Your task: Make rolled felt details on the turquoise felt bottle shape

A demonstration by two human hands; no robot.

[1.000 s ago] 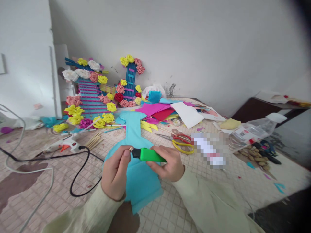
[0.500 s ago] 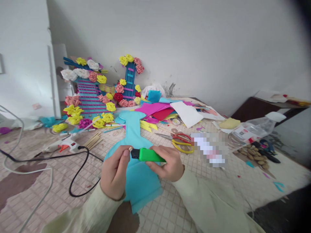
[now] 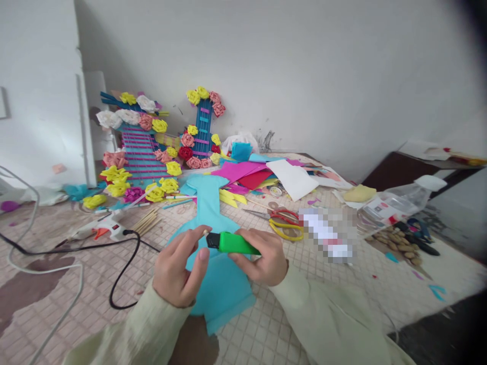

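Note:
My right hand grips a green box cutter with a black end, held level above the table and pointing left. My left hand is beside that black end, its thumb and index finger spread apart. At the index fingertip, touching or just short of the black end, is a small pale bit too small to name. Below both hands lies a light blue paper shape with a narrow neck and a wide body, partly hidden by the hands.
A glue gun with its black cord lies at left near thin wooden sticks. Scissors and a plastic bottle are to the right. Coloured paper sheets and a flower-decorated panel stand or lie at the back.
My left thumb has moved down and away from the index finger, opening the pinch at the box cutter's black end. My right hand and the box cutter have barely moved.

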